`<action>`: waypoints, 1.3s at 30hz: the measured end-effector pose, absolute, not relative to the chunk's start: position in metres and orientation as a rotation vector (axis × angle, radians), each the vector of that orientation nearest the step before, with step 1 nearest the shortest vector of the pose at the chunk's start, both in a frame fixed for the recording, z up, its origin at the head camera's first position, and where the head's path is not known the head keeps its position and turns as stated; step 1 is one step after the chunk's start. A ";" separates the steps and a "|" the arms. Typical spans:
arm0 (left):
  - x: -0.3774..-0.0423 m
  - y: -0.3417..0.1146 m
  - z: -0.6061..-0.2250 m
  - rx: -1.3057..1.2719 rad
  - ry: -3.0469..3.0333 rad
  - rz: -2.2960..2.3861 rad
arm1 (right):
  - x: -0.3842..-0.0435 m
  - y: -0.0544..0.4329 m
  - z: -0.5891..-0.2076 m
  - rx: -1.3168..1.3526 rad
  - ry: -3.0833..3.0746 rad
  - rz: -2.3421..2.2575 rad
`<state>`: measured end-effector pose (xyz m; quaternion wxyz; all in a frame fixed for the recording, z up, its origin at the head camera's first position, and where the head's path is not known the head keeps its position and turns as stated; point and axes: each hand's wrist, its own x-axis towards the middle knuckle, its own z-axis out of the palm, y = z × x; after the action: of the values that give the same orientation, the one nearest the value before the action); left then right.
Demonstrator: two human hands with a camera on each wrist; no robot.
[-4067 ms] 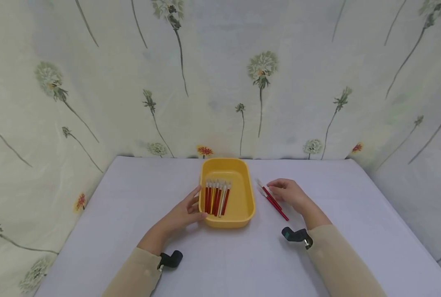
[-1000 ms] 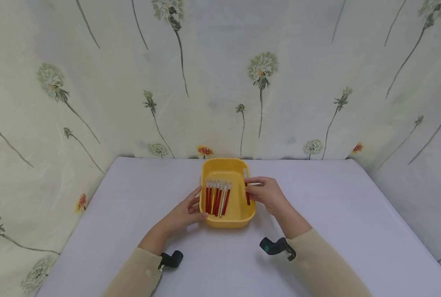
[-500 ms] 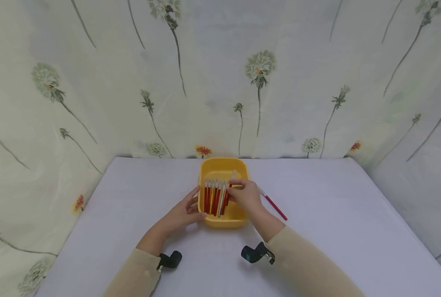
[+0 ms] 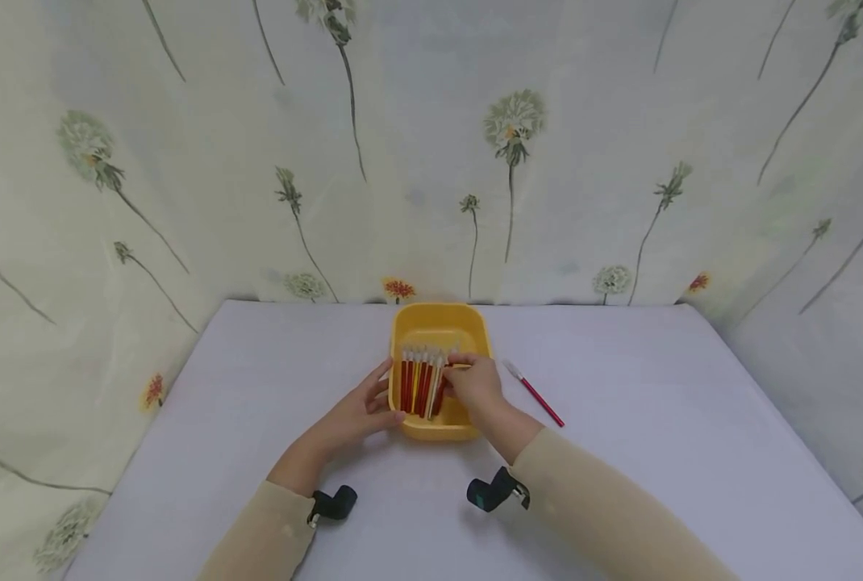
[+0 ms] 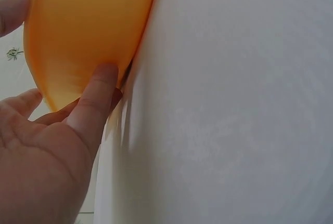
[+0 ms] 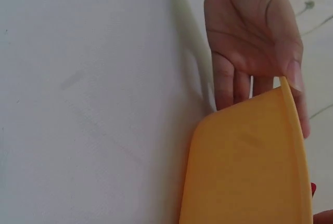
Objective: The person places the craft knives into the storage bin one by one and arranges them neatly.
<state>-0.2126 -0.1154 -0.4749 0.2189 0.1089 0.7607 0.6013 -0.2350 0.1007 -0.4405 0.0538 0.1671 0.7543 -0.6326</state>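
Note:
A yellow plastic tray stands on the white table with a row of paintbrushes in its left half. Most handles are red, and their tips point away from me. My left hand holds the tray's left side, thumb at the near corner rim and fingers against the outer wall. Inside the tray, my right hand pinches a red paintbrush beside the right end of the row. The fingers hide much of it. At the right wrist view's lower edge, right fingertips show just past the rim.
One more red paintbrush lies slanted on the white table, right of the tray. A cloth printed with dandelions hangs behind the table. Each wrist carries a small black camera.
My right hand has taken one of two paintbrushes from the table, carried it left over the tray's rim and lowered it beside the row. The left hand stays on the tray.

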 end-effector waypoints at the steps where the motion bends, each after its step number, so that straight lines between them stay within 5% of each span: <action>1: -0.213 -0.116 -0.474 0.304 2.106 1.668 | -0.236 0.099 -0.441 0.514 2.303 -1.909; 39: -0.213 -0.114 -0.475 0.295 2.119 1.672 | -0.236 0.091 -0.450 0.571 2.321 -1.973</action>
<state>-0.2131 -0.1138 -0.4751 0.2118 0.1063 0.7627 0.6018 -0.2364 0.0913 -0.4495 0.0209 0.1842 0.7487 -0.6364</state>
